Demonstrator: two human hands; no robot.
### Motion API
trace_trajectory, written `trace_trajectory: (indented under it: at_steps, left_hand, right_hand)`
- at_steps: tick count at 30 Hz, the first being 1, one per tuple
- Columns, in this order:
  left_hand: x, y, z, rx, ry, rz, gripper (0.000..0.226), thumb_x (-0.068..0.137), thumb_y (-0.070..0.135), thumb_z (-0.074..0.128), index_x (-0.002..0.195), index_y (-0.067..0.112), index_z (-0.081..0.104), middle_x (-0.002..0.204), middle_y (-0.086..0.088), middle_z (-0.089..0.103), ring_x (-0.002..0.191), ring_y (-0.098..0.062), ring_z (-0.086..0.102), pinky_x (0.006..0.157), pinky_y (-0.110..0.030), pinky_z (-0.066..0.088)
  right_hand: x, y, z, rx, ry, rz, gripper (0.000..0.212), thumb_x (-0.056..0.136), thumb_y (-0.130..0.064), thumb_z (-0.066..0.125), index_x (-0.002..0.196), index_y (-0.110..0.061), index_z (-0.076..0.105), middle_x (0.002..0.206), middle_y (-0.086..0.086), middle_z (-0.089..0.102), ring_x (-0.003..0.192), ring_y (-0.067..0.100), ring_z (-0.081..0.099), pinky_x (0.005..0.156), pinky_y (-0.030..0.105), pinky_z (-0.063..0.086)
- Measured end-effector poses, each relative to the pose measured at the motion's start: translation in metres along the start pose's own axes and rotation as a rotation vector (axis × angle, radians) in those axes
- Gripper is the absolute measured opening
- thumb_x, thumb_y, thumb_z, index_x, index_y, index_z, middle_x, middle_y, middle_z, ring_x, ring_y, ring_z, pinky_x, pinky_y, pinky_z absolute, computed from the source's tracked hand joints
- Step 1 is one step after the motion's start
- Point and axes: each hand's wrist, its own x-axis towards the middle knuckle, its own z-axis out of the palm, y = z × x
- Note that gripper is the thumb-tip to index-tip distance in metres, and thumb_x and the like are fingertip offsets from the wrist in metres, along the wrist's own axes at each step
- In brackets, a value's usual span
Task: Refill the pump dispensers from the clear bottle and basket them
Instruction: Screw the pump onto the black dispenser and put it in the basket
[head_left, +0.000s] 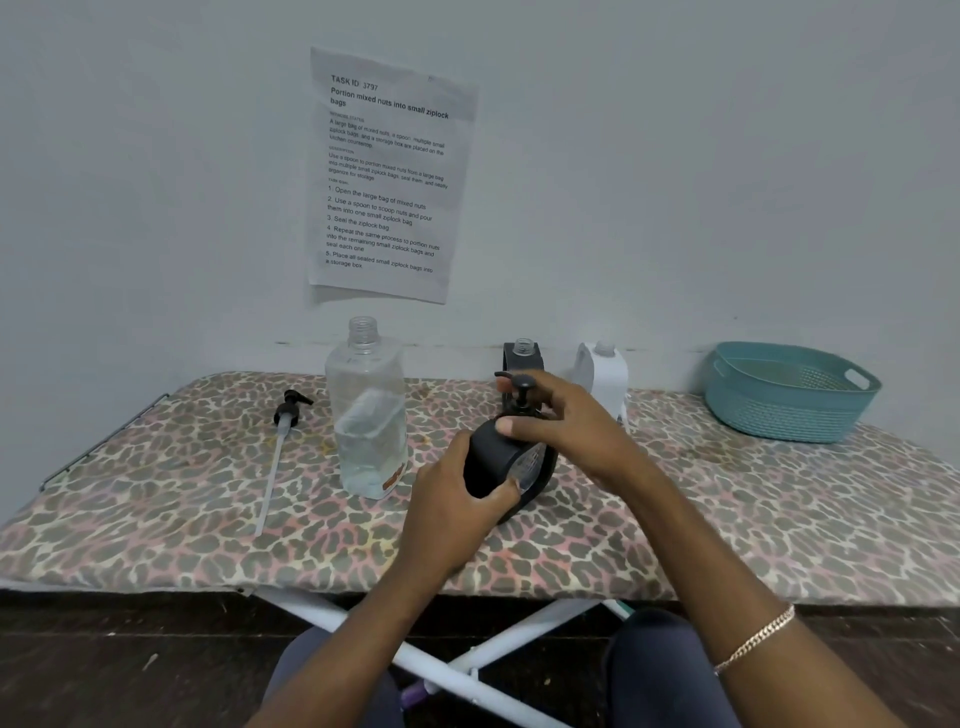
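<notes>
Step in hand: the pump head (522, 387) of the black dispenser (488, 460), in the middle of the table (156, 493).
At left lies a loose pump (287, 415), then the uncapped clear bottle (369, 415), partly full. The left hand (457, 501) grips the tilted black dispenser; the fingers of the right hand (569, 423) curl around its pump head, probably screwing it, on or off one cannot tell. The next move needs a steady body while the collar goes round. The basket (779, 410) waits far right.

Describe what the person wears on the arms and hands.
No sleeves, gloves or rings show on the left hand or the right hand; both arms are uncovered. A gold-coloured chain bracelet circles the right wrist.
</notes>
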Motion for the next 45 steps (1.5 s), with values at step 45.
trace_trajectory:
  at_steps: [45]
  left_hand:
    - [-0.003,0.002,0.003,0.006,0.048,0.038,0.033,0.081,0.032,0.078,0.108,0.025,0.061,0.078,0.006,0.067,0.068,-0.011,0.063,0.056,-0.028,0.051]
  right_hand:
    - [-0.02,0.001,0.047,0.335,0.472,0.003,0.036,0.089,-0.006,0.08,0.123,-0.018,0.077,0.107,-0.009,0.08,0.101,0.002,0.075,0.091,0.024,0.06]
